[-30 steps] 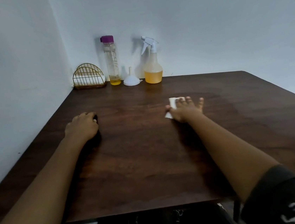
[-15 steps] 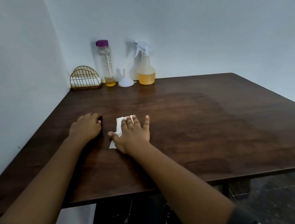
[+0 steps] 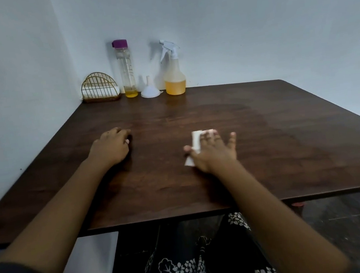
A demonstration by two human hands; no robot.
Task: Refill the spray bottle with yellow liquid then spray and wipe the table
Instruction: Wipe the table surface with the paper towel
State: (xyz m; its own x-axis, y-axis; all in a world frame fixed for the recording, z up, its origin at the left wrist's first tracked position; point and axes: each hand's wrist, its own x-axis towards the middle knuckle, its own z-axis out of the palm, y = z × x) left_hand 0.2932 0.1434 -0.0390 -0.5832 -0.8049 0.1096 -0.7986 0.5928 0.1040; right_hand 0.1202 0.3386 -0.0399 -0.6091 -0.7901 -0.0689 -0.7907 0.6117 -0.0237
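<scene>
Head view: the right hand point(image 3: 214, 152) lies flat on a small folded white wipe point(image 3: 196, 139), fingers straight and spread, pressing it onto the dark brown wooden table point(image 3: 265, 149) near the middle of the top. Only the wipe's left edge and far end show past the hand. The left hand point(image 3: 110, 147) rests on the table well to the left, its fingers curled under into a loose fist with nothing visible in it. Along the far edge by the wall stand, from left to right, a gold wire napkin holder point(image 3: 100, 88), a tall clear bottle with a purple cap point(image 3: 127, 72) holding a little yellow liquid, a white plastic funnel point(image 3: 150, 90) set mouth down, and the translucent spray bottle point(image 3: 174, 78) with a white trigger head, yellow liquid filling its lower part.
</scene>
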